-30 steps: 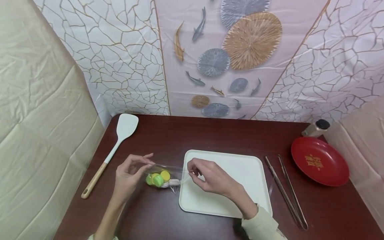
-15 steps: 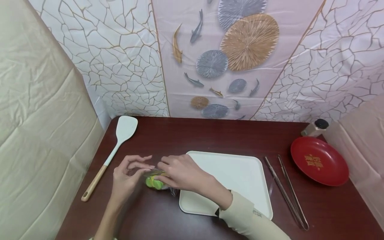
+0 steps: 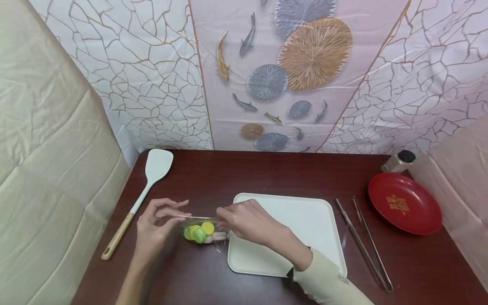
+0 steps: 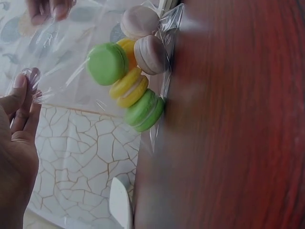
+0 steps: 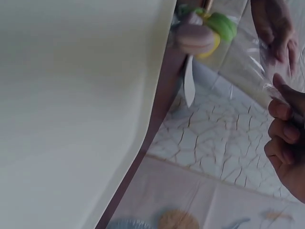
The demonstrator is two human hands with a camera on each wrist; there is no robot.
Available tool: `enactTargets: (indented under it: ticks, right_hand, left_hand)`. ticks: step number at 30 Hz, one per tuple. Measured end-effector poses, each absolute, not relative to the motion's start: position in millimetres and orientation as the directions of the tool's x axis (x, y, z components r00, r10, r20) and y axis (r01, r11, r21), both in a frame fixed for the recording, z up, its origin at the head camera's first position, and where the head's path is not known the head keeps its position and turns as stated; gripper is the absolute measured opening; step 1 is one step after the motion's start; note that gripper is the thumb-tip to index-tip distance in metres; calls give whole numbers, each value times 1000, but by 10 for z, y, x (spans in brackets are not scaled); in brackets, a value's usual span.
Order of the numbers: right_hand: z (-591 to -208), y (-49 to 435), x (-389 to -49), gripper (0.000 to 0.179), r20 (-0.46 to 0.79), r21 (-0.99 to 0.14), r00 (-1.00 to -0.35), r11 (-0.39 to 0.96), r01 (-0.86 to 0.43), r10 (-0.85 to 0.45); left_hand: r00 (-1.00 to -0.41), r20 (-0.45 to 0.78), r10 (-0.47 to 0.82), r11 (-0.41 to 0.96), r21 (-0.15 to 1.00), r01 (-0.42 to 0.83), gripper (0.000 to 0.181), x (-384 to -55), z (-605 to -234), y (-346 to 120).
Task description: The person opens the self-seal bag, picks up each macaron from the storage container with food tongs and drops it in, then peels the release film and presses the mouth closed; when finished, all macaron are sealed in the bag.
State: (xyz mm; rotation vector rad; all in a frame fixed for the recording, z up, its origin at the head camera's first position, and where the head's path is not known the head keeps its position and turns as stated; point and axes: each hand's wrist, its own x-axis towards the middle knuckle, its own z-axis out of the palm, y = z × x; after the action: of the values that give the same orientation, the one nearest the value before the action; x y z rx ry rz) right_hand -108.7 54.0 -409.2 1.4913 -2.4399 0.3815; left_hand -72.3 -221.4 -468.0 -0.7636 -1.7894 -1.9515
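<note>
A clear plastic bag (image 4: 71, 83) hangs between both hands, its top edge drawn taut. Green macarons (image 4: 106, 64), yellow macarons (image 4: 128, 88) and pale lilac macarons (image 4: 139, 22) sit at its bottom, close over the brown table. My left hand (image 3: 154, 226) pinches the left end of the top edge between thumb and fingers. At the other end, my right hand (image 3: 251, 222) holds the film with its fingertips, the remaining fingers curled in the right wrist view. Its forearm crosses above a white rectangular tray (image 3: 301, 212).
A white spatula (image 3: 158, 165) with a wooden handle lies at the left. Right of the tray are metal tongs (image 3: 366, 245), a red plate (image 3: 404, 203) with gold characters, and a black-capped jar (image 3: 398, 162). Patterned cloth (image 3: 152, 76) hangs behind the table.
My right hand moved left until it was close to the left hand, then slid back right along the bag's top edge. My left hand shifted slightly left.
</note>
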Motion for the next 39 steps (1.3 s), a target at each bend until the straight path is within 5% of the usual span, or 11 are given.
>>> enactTargets:
  ticks: [10,14,16,20,25,29,34,39]
  right_hand:
    - [-4145,804,-1051,9,376,-129,-374,352,-927,-848]
    - [-4137,850,-1020,28,344,-219,-363,302,-928,-866]
    - [-4127,867,-1009,33,328,-306,-350,252,-918,-877]
    - [-4139,882,-1041,16,311,-504,-272,84,-860,-911]
    - [-4201,878,-1143,11,234,-776,-210,-53,-628,-949]
    - [-4223,822,-1204,11,123,-822,-264,51,-567,-957]
    - [-4215,693,-1299,10,65,-667,-402,259,-698,-913]
    - [-4296,575,-1454,17,36,-537,-477,386,-750,-878]
  left_hand:
    - [-783,610,118,-120,792,599,46,-725,-4679,-2236]
    - [-773,616,153,-143,787,600,47,-660,-4677,-2296]
    - [-755,631,180,-167,776,609,46,-619,-4672,-2336]
    - [-721,655,227,-215,756,618,40,-524,-4641,-2419]
    - [-718,657,231,-128,752,647,32,-451,-4583,-2486]
    - [-757,619,208,125,751,649,34,-469,-4595,-2505]
    - [-771,600,211,432,651,624,40,-608,-4662,-2452]
    - [-809,548,214,574,600,558,43,-775,-4734,-2368]
